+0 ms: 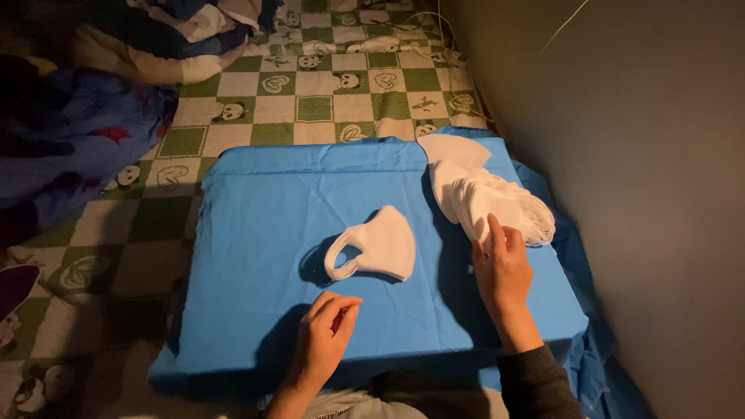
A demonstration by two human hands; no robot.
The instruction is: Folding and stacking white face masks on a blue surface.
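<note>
A white face mask (378,245) lies folded on a blue cloth (264,217), its ear loops at the left. A fanned stack of white masks (485,194) lies at the cloth's right side. My right hand (503,268) rests flat on the cloth, its fingertips touching the near edge of that stack. My left hand (327,334) hovers near the cloth's front edge, just below the single mask, fingers loosely curled with thumb and fingertips close together and nothing in it.
The blue cloth covers a low surface on a green and white checkered blanket (310,101). Bundled bedding (155,39) and a dark blue quilt (70,140) lie at the left. A grey wall (636,155) runs along the right.
</note>
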